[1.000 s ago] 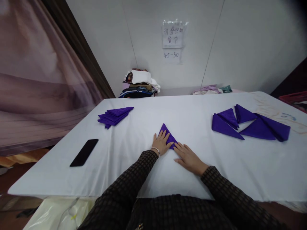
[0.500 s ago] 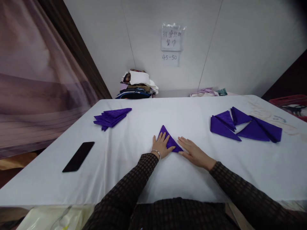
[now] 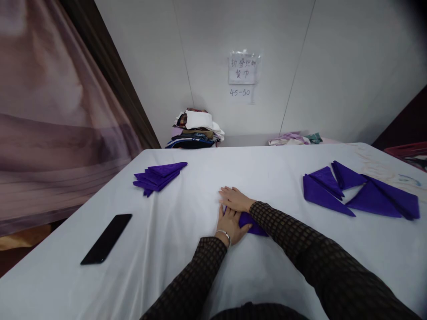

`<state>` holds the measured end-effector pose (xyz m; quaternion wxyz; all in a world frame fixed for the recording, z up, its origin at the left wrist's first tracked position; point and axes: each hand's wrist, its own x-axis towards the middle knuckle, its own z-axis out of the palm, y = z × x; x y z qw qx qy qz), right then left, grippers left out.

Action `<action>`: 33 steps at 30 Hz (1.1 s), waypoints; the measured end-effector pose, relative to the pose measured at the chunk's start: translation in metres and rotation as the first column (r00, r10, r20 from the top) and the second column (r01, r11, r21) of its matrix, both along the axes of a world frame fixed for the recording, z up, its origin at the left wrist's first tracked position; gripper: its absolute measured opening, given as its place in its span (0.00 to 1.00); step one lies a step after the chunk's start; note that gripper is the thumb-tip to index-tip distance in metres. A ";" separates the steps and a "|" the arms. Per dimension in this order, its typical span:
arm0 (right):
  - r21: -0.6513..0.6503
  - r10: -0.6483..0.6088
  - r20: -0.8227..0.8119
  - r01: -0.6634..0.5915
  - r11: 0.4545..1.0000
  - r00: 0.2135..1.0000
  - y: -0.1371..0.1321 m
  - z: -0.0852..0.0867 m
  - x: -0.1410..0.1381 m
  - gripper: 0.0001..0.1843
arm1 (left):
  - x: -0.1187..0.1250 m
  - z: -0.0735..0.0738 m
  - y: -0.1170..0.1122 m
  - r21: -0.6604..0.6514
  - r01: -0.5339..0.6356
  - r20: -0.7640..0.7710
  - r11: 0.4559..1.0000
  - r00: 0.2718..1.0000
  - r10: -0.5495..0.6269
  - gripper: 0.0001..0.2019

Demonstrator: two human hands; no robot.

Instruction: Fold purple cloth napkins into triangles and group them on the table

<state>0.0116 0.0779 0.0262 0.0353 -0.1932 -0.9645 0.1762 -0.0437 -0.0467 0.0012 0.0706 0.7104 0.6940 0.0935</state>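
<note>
A folded purple napkin lies in front of me on the white tablecloth, mostly covered by my hands and right sleeve. My left hand, with a silver bracelet at the wrist, rests flat on the napkin's left part with fingers spread. Across its upper corner lies my right hand, palm down and fingers stretched out to the left, just beyond my left fingertips. The napkin's top tip is hidden under the right hand.
A fanned stack of folded purple napkins lies at the left. More folded purple napkins are spread at the right. A black phone-like slab lies near the left edge. Piled clothes stand behind the table, below a paper sign.
My right hand has moved from the napkin's right corner up and left to its top corner. My left hand stays flat on the napkin. The view has tilted slightly upward.
</note>
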 end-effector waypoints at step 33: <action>-0.293 -0.230 -0.195 0.167 0.942 0.954 0.088 0.003 -0.035 0.34 | 0.001 -0.010 0.001 -0.006 -0.017 -0.009 1.000 1.000 0.016 0.40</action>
